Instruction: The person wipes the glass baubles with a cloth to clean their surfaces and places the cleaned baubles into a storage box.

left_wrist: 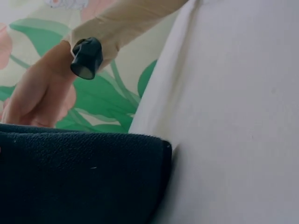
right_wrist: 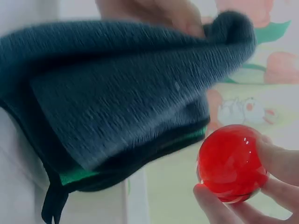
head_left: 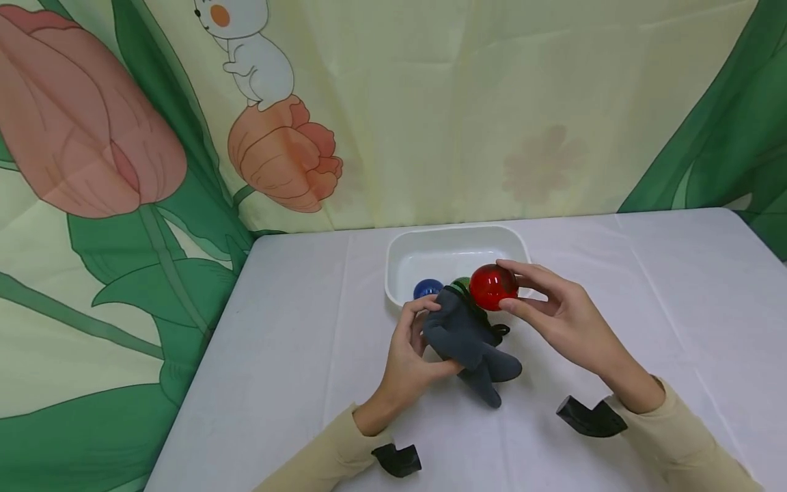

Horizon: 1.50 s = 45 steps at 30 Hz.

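A shiny red ball (head_left: pixel 493 287) is pinched between the fingertips and thumb of my right hand (head_left: pixel 562 318), above the near edge of the tray. My left hand (head_left: pixel 410 362) grips a dark grey-blue cloth (head_left: pixel 464 335) with black edging, a small loop and a green patch on its border. The cloth hangs in folds just left of the ball. In the right wrist view the red ball (right_wrist: pixel 231 163) sits beside the cloth (right_wrist: pixel 126 98). Cloth (left_wrist: pixel 84 172) also fills the lower left of the left wrist view.
Behind the hands stands a white rectangular tray (head_left: pixel 455 236) with a blue ball (head_left: pixel 427 288) and a partly hidden green ball (head_left: pixel 462 281) in it. All lies on a white-covered table (head_left: pixel 295 355). A printed curtain (head_left: pixel 424 123) hangs behind it.
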Motion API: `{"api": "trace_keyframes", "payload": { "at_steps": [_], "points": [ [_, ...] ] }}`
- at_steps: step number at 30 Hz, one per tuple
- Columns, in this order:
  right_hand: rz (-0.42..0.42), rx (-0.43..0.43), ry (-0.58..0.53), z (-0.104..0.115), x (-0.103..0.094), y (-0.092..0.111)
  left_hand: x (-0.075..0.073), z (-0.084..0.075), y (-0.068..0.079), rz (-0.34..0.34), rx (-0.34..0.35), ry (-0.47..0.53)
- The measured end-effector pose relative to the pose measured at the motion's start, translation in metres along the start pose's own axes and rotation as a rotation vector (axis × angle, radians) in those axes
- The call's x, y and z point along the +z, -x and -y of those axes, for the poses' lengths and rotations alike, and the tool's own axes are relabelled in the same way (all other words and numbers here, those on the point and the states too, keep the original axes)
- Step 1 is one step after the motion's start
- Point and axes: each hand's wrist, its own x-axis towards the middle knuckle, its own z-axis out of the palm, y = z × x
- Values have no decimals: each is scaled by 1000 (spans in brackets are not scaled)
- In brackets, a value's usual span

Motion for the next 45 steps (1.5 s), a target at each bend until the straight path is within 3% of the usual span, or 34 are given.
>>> {"api": "trace_keyframes", "payload": {
  "at_steps": [4, 13, 19, 25, 29, 33, 39, 45],
  "points": [
    [-4, 15, 18, -6, -1, -4, -7, -2, 5, 19, -8, -54],
    [-24, 80, 90, -18, -3, -11, -31, 1, 18, 58, -44, -54],
    [-24, 92, 164, -29, -2, -17, -47, 5, 26, 67, -53, -107],
    [17, 76, 254, -37, 3, -28, -66, 28, 35, 78, -66, -124],
    [69, 90, 332, -42, 7, -34, -79, 38, 42, 101, -112, -220],
    [109, 118, 422, -44, 10, -40, -87, 35, 46, 140, -135, -283],
    [141, 118, 509, -46, 12, -46, -93, 22, 46, 199, -137, -244],
    [192, 128, 558, -52, 13, -51, -101, 34, 46, 253, -189, -325]
  ]
}}
